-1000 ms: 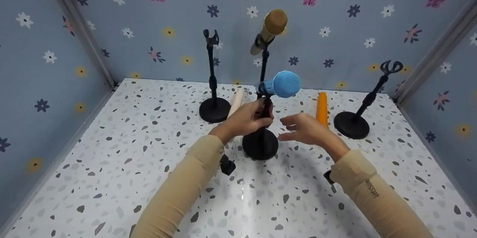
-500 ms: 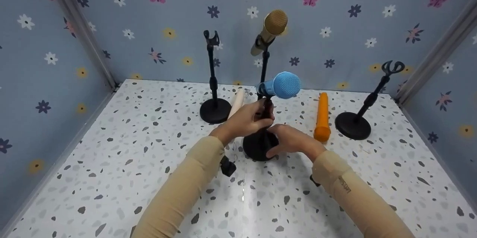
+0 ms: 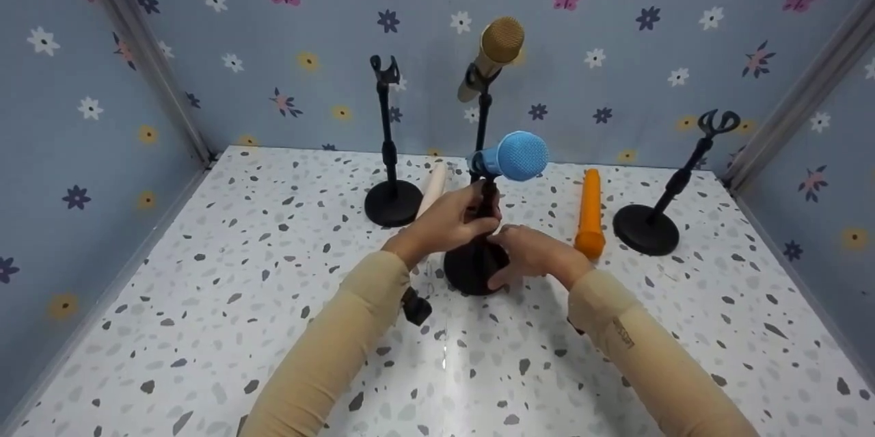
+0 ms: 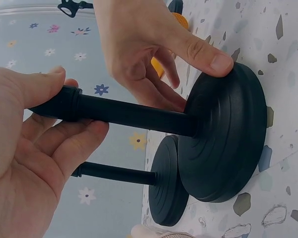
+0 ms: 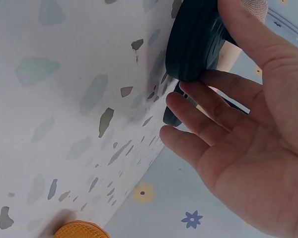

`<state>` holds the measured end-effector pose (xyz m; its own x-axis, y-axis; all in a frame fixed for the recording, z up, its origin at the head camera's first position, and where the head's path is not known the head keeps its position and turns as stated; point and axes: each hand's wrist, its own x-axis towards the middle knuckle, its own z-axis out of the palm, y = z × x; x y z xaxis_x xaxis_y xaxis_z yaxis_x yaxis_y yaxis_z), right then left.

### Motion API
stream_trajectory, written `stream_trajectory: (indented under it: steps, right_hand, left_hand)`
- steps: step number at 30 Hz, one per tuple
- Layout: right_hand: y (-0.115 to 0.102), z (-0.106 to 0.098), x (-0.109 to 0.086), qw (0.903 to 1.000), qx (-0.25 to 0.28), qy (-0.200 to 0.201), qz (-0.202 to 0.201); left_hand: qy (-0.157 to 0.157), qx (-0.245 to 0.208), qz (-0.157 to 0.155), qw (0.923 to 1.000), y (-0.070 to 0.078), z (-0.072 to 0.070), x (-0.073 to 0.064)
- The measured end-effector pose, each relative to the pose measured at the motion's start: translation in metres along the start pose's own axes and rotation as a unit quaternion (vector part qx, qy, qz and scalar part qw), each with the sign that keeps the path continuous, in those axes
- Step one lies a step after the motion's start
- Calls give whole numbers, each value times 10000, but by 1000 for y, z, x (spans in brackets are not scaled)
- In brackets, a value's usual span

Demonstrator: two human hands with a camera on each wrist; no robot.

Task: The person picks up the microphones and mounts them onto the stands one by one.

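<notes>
A blue microphone (image 3: 523, 156) sits in the clip of a black microphone stand (image 3: 470, 274) at the middle of the table. My left hand (image 3: 444, 223) holds the stand's pole just under the clip, thumb on one side and fingertips on the other. My right hand (image 3: 534, 256) is low at the round base. In the left wrist view its thumb (image 4: 208, 57) lies on the base's rim, with its fingers reaching behind. The right wrist view shows the fingertips along the edge of the base (image 5: 193, 44).
Behind, a gold microphone (image 3: 502, 44) rests in another stand. Stands without microphones are at back left (image 3: 393, 206) and right (image 3: 646, 230). A pale microphone (image 3: 433, 185) and an orange microphone (image 3: 590, 218) lie on the speckled table (image 3: 239, 327). Patterned walls enclose it.
My right hand has moved left and down from the air beside the stand onto its base, uncovering the orange microphone's head. My left hand keeps its hold on the pole.
</notes>
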<state>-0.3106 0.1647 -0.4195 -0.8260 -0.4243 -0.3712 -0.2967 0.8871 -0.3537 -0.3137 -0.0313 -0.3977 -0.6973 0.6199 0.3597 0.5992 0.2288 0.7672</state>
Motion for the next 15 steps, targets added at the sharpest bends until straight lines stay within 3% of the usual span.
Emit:
stream_trajectory:
  steps: [15]
  right_hand:
    - [-1, 2, -1, 9994, -329, 15, -69]
  left_hand:
    - [328, -95, 92, 9994, 1, 5, -2]
